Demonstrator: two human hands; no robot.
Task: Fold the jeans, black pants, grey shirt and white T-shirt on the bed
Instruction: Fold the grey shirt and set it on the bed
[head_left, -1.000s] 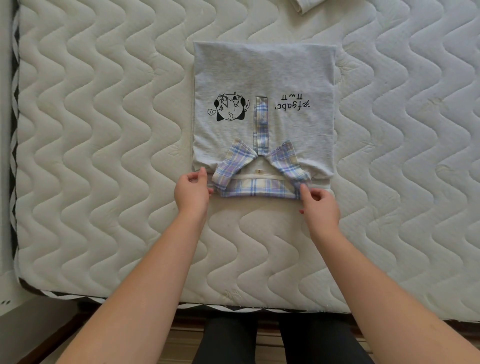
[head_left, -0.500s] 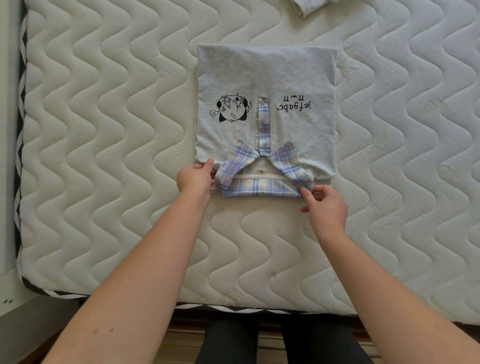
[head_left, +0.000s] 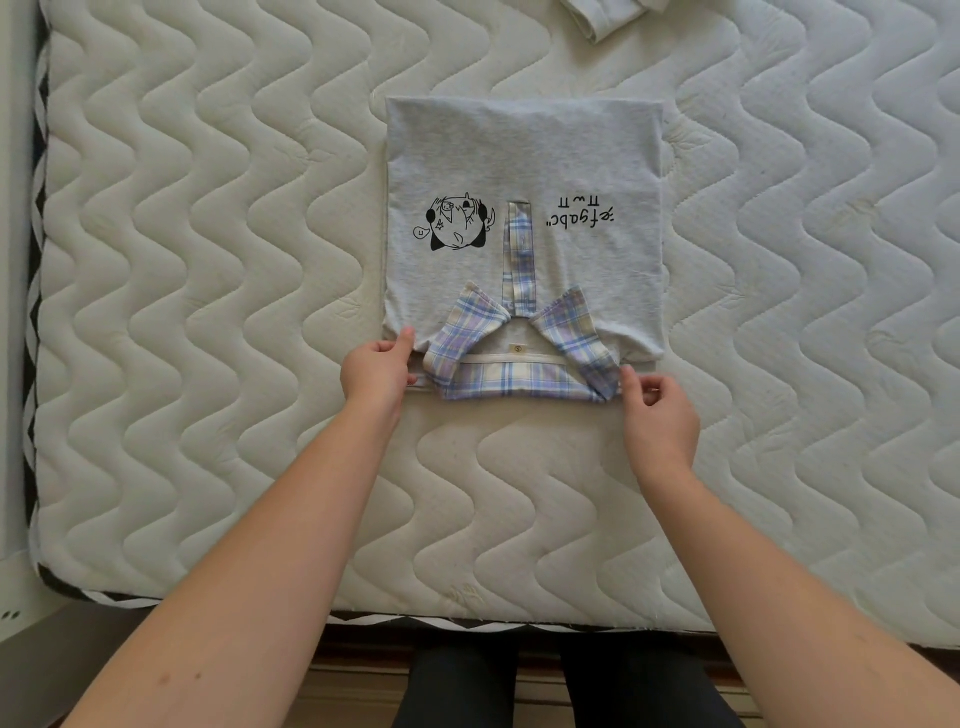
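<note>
The grey shirt (head_left: 524, 171) lies folded into a neat rectangle in the middle of the bed (head_left: 208, 312), its plaid collar toward me and a cartoon print and lettering on its front. My left hand (head_left: 376, 370) grips the shirt's near left corner, thumb on top of the cloth. My right hand (head_left: 655, 410) pinches the near right corner, just beside the collar. A folded white garment (head_left: 605, 18) pokes in at the top edge, mostly cut off. The jeans and black pants are out of view.
The quilted white mattress spreads wide on both sides of the shirt. Its near edge (head_left: 467, 621) has black and white trim, with wooden floor and my dark-clad legs below. A pale wall or frame runs along the left side.
Both hands have closed on the shirt's near corners: the left thumb slid onto the cloth and the right hand shifted out to the right corner. The shirt itself has stayed in place.
</note>
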